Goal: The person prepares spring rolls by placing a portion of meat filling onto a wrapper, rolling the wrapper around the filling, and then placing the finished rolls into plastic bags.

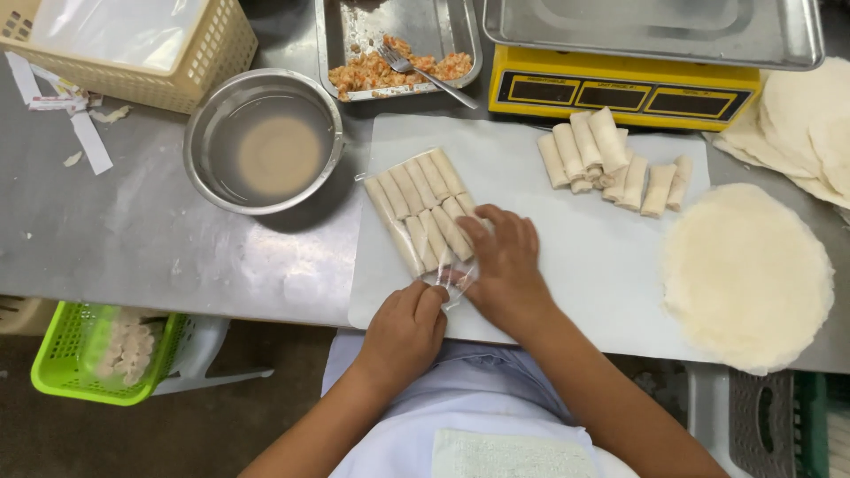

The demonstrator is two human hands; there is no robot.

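Left hand: pinching the open end of the clear bag, near the table edge, likely to keep the mouth wide.
Right hand: laid flat on the bag's lower end, fingers spread, pressing the rolls so they stay lined up; not closed around anything.
Clear bag: lying on the white board, slanted, just in front of the body.
Inside the bag: pale spring rolls, packed side by side in two rows.
Loose rolls: small pile at the far side of the board, below the yellow scale, close enough to grab.
Round wrappers: flat stack at the right, touching the board's edge; more wrappers behind.
Metal bowl: holding a cloudy liquid, maybe water; hard to tell.
Metal tray: orange filling and a fork in it.
Green basket: low, beside the table, with bagged pale pieces inside.
Cream basket: far left corner, clear plastic in it.
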